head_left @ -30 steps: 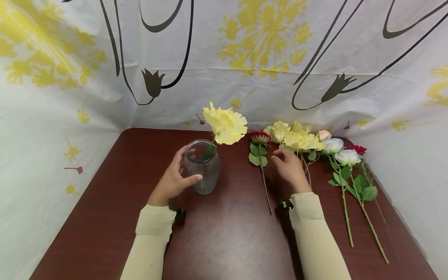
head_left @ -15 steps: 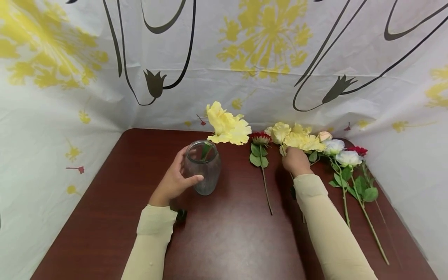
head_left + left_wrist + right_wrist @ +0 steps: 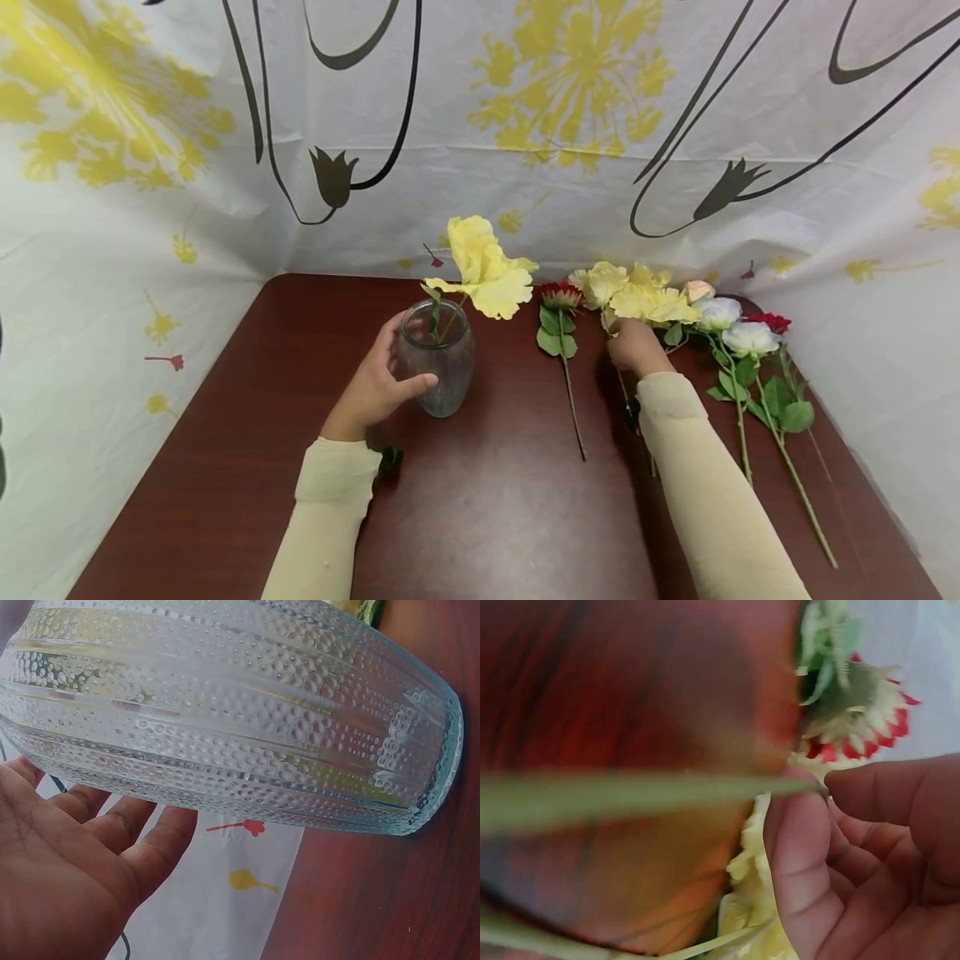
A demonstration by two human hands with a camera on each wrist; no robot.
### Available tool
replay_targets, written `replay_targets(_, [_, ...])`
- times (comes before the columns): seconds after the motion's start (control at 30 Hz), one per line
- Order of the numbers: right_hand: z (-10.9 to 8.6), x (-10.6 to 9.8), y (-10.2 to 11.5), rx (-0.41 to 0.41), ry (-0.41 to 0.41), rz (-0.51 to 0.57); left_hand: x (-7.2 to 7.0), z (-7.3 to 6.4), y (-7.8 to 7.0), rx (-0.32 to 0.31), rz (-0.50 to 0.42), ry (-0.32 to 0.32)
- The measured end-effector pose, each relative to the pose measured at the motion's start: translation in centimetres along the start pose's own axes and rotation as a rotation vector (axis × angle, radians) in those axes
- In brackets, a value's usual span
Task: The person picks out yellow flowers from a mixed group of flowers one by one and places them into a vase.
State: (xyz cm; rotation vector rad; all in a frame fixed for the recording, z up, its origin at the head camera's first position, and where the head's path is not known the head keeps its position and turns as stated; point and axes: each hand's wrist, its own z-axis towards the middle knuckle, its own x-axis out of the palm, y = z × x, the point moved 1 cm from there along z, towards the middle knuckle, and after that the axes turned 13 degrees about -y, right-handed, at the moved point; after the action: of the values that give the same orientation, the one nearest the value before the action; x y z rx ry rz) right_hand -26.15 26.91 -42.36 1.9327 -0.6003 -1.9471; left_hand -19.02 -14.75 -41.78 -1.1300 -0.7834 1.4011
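Vase [image 3: 448, 367] steadied, left hand [image 3: 378, 379] curled round it | right hand [image 3: 636, 346] pinching 1 stem [image 3: 667, 793] | step: apparently picking | next: likely needs a clean lift

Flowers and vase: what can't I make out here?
Mouth of the vase: left wrist view, cut off by left edge.
Lower stem of the yellow flower inside: head view, obscured by the vase's wall.
Pinched stem: right wrist view, blurred and cut off by left edge.
Same stem: head view, partly hidden by right hand.
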Motion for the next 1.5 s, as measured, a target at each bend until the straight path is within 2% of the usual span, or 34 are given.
replay_targets(0.1, [-0.2, -0.6, 0.5, 0.036, 0.03, 0.123, 0.0, 0.0, 0.0, 0.0, 0.004, -0.006])
replay_targets(0.37, [-1.2, -1.9, 2.8, 0.064, 0.007, 0.327, 0.0, 0.1, 0.1, -0.011, -0.031, -0.002])
replay_targets(0.67, [-2.2, -1.5, 3.2, 0.023, -0.092, 0.52, 0.0, 0.0, 0.1, -0.016, -0.021, -0.005])
replay_targets(0.83, [-2.9, -1.0, 3.4, 0.004, -0.163, 0.579, 0.0, 0.1, 0.1, -0.018, -0.019, -0.001])
replay_targets(1.03, [-3.7, -1.0, 3.9, 0.012, -0.203, 0.69, 0.0, 0.1, 0.2, -0.016, -0.025, 0.002])
replay_targets(1.5, [-6.4, -1.8, 6.2, -0.12, -0.241, 0.829, 0.0, 0.1, 0.0, -0.023, -0.013, 0.0])
